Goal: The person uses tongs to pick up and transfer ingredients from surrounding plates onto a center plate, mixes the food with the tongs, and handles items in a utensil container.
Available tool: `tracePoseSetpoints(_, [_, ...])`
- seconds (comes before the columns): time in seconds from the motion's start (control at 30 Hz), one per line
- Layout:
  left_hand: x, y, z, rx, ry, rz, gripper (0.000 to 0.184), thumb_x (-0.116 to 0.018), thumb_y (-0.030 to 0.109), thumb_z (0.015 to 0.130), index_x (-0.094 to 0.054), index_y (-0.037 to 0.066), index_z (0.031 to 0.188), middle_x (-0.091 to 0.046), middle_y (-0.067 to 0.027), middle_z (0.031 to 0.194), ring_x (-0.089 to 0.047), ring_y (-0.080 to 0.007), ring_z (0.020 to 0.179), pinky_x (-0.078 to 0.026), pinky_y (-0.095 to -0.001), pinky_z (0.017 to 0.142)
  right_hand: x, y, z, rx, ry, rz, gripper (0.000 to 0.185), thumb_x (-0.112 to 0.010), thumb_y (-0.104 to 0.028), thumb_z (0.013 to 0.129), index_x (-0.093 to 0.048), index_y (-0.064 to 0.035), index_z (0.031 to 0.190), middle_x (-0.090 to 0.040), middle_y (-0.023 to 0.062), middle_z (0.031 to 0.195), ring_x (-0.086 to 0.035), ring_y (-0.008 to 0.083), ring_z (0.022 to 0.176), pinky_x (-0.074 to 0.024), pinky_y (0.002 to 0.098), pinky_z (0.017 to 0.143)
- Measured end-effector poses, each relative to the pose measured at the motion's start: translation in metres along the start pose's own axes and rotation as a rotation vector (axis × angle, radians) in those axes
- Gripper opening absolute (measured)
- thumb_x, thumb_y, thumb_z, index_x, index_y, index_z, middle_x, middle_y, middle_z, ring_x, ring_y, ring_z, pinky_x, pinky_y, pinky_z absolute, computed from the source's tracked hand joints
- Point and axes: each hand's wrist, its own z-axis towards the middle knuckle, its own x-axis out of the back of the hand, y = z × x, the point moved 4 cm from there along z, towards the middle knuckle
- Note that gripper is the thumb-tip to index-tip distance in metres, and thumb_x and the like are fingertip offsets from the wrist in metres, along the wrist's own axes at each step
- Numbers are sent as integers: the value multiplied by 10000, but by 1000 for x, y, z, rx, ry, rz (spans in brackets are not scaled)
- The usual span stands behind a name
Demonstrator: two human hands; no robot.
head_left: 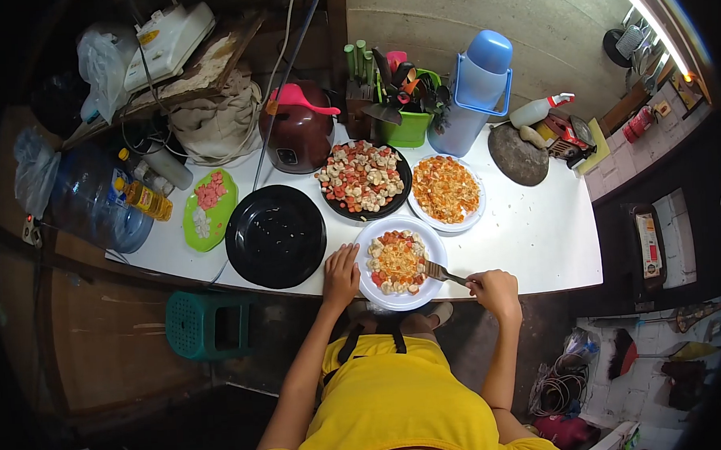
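Note:
A white plate (366,283) near the table's front edge holds shredded orange-and-pale food ringed by chopped pieces. My right hand (494,290) is closed on the handle of a fork (451,276), whose tines touch the food's right side. My left hand (342,274) lies with its fingers extended at the plate's left rim, holding nothing. Behind the plate, a black plate (403,192) is heaped with chopped red and pale pieces. To its right, another white plate (479,212) carries shredded orange food. A black plate (274,237) with a few small bits on it sits to the left.
A green plate (190,232) with pink and white pieces is at the left, near an oil bottle (149,200). Along the back stand a dark red cooker (299,135), a green utensil basket (405,132) and a blue jug (472,99). A green stool (189,325) stands below.

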Motion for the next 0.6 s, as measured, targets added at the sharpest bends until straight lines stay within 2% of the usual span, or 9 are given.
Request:
tracePoseSetpoints(0.1, [1,0,0,-2,-2,7,442,-508,61,887,-519,36,1328,-555,-166,1283,-484,-313,1259,-332,-447,1056,0,0,-1,41,16,-56,155,-651,-267,855,-761,-175,915,-698,2,675,-665,218,629,-495,356,587])
tracePoseSetpoints(0.2, [0,-1,0,-2,-6,7,442,-507,60,888,-518,35,1329,-553,-168,1287,-481,-314,1263,-330,-446,1058,8,-1,-3,13,20,-71,155,-651,-263,854,-761,-172,916,-698,13,678,-664,227,629,-492,361,585])
tracePoseSetpoints(0.3, [0,0,0,-1,-12,12,452,-502,77,893,-508,42,1344,-551,-169,1302,-482,-317,1262,-330,-453,1063,21,0,-6,-13,90,-34,139,-668,-257,828,-761,-156,852,-664,110,665,-653,303,642,-495,410,604])
tracePoseSetpoints(0.4, [-1,-1,0,-1,-17,20,460,-500,85,894,-502,47,1352,-549,-169,1311,-483,-319,1261,-331,-457,1065,31,-1,-6,-11,113,39,140,-666,-249,833,-754,-149,877,-666,119,675,-653,304,642,-493,412,601])
tracePoseSetpoints(0.6, [-1,0,-2,6,-24,11,446,-502,67,889,-513,34,1334,-546,-168,1310,-475,-318,1268,-328,-452,1066,39,-27,4,61,316,-91,215,-654,-280,865,-724,-114,983,-675,89,743,-648,289,635,-475,396,570])
